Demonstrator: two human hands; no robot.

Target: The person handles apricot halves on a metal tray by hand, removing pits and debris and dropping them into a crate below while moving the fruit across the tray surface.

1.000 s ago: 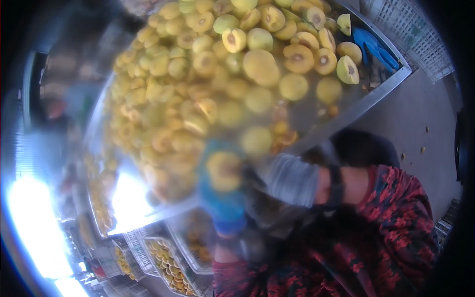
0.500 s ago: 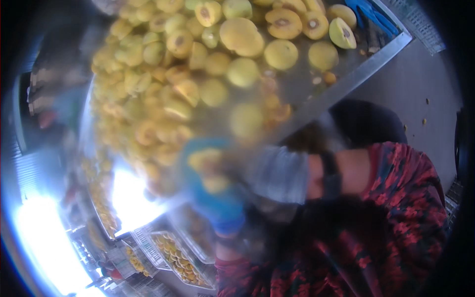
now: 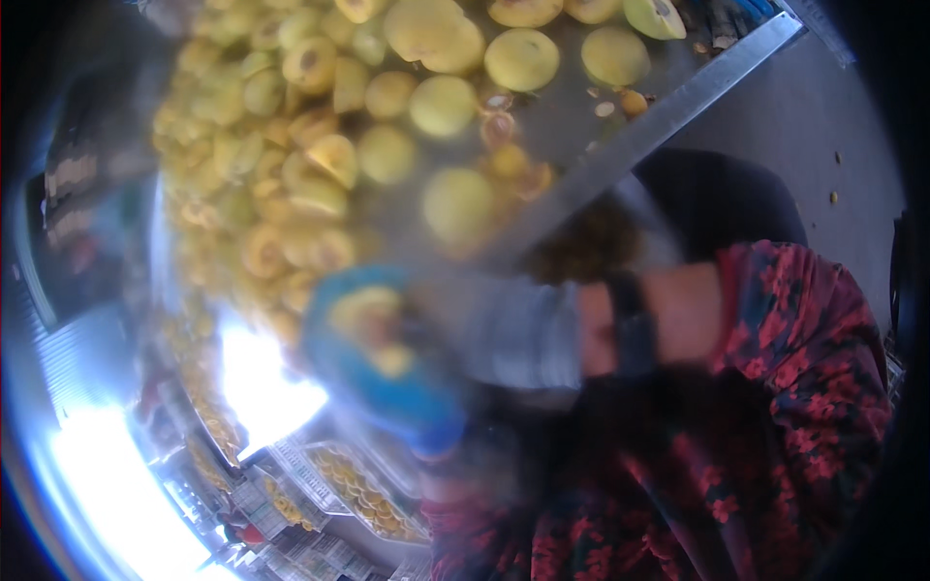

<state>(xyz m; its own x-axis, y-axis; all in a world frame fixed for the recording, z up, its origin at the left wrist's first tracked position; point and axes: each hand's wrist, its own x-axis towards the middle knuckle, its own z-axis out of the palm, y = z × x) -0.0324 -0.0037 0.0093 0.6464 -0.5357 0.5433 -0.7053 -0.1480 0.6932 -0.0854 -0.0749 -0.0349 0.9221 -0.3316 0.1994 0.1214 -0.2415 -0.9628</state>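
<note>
Your left hand (image 3: 366,376), in a blue glove, is at the near side of the desk (image 3: 668,108). Its fingers are curled around a cut yellow stone fruit (image 3: 364,318), and the cut side faces up. Your right hand (image 3: 431,310) comes in from the right, just beside that fruit. It is very blurry, so you cannot tell if its fingers are wide or narrow, or if they hold a thing. You have a grey cuff (image 3: 528,334) there, then a black band (image 3: 632,324), then a red flowery sleeve (image 3: 794,320).

The desk is shiny metal with a raised edge. A big pile of yellow fruit (image 3: 262,145) covers its left and far parts. Some are round, and some are cut open. One round fruit (image 3: 458,208) sits on the desk, on the far side of your right hand. Little pale bits (image 3: 604,108) lie near the right edge. A blue thing (image 3: 760,10) peeks in at the far right corner.

At the near left, a white crate (image 3: 302,473) holds more fruit pieces (image 3: 363,492). On the right is the grey floor (image 3: 857,165).
</note>
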